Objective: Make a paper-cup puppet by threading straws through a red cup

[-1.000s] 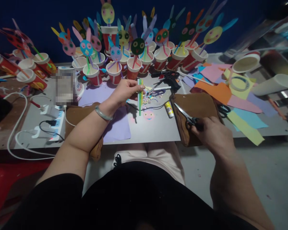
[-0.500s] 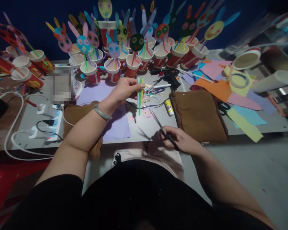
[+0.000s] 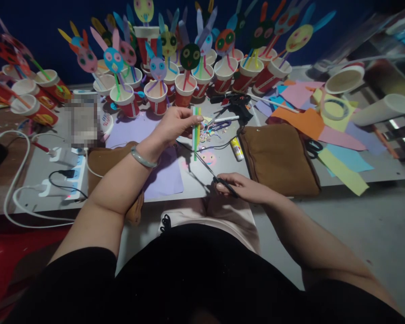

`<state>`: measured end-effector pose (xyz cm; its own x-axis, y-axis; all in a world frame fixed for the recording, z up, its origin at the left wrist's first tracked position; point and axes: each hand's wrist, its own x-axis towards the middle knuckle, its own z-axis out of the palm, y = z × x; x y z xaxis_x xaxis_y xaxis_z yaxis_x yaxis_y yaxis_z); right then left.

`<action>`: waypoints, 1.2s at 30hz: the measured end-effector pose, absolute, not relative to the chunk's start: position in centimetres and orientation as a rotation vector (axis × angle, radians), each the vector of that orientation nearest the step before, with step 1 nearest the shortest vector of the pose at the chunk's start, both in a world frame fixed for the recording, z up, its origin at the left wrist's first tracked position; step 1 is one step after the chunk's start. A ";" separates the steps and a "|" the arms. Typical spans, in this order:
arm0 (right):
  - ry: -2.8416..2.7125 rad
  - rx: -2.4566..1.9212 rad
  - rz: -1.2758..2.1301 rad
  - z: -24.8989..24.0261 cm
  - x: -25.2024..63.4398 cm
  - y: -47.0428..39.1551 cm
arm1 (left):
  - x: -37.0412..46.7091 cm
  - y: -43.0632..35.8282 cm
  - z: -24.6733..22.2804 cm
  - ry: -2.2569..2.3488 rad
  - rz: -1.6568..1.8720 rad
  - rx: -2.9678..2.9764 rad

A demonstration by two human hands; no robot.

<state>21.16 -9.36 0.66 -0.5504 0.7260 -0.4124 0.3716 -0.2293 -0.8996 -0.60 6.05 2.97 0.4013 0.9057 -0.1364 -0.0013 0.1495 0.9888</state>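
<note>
Between thumb and fingers, my left hand pinches a few drinking straws, green, yellow and pale, held upright over the table. My right hand grips black-handled scissors, whose blades point up and left to the lower ends of the straws. I cannot tell whether the blades touch them. Beneath lies a pink paper face on the table, close to small paper scraps. A glue stick with a yellow label lies right of the face.
Paper cups with paper rabbit heads on straws line the back. A black glue gun lies behind the scraps. A brown cushion and coloured paper are at right, a power strip and cables at left. Purple sheets lie mid-left.
My right hand has moved left and slightly up, bringing the scissor blades to the lower ends of the straws. My left hand still holds the straws. The whole view has shifted slightly.
</note>
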 end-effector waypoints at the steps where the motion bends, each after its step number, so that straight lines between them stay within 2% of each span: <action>1: -1.766 -1.321 1.832 0.8 21.1 -9.3 | -0.6 6.1 3.0 0.943 0.818 1.240; 36: -1.684 -1.474 1.899 1.4 20.0 -9.6 | -0.6 5.2 4.9 1.061 0.712 1.376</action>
<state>19.99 -9.58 1.38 -0.4794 0.7030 -0.5253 0.4374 -0.3275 -0.8375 -0.62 5.20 4.91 0.3971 0.9007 -0.1764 0.1778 0.1131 0.9776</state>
